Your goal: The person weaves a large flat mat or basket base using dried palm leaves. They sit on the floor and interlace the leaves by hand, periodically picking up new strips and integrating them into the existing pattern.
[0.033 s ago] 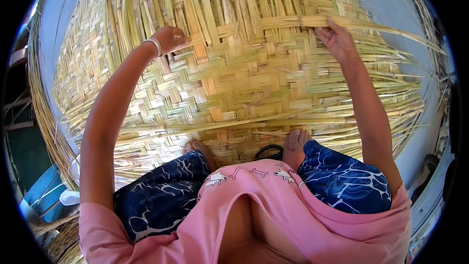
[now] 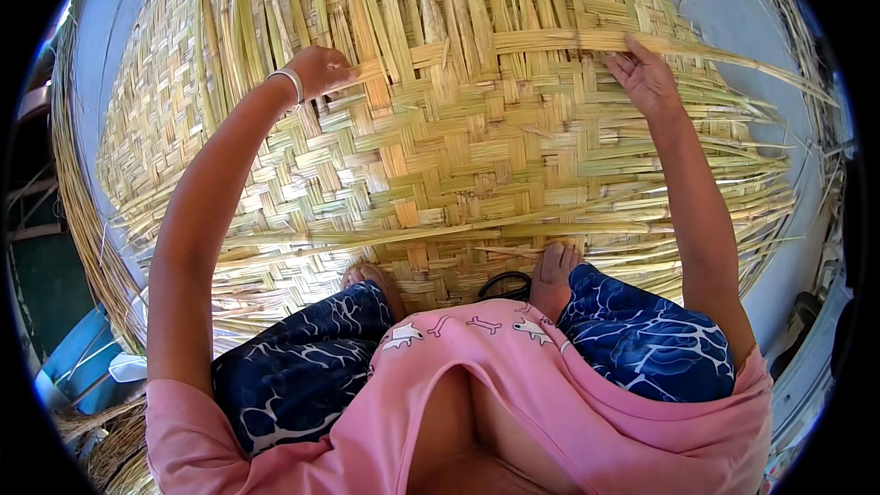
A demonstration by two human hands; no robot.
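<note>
A half-woven mat [image 2: 458, 156] of flat yellow-green plant strips spreads out before me. One long flat strip [image 2: 541, 40] runs crosswise over its upper part, with its thin end past the mat's right edge. My left hand [image 2: 321, 71], wearing a pale bangle [image 2: 288, 82], is closed on the left part of this strip. Further right, my right hand [image 2: 649, 82] pinches the same strip from below, its other fingers loosely bent. Between the hands, several upright strips [image 2: 426, 0] lie with their lower ends at the crosswise strip, some over it and some under.
Loose strips [image 2: 422, 232] lie across the mat near my feet. Black-handled scissors, it seems, [image 2: 506, 286] rest between the feet. Bundles of long strips [image 2: 78, 220] lie at the left, beside a blue container [image 2: 87, 357]. More strips [image 2: 788, 9] lie along the right side.
My right hand has shifted slightly to the right along the crosswise strip. The left hand stays in place.
</note>
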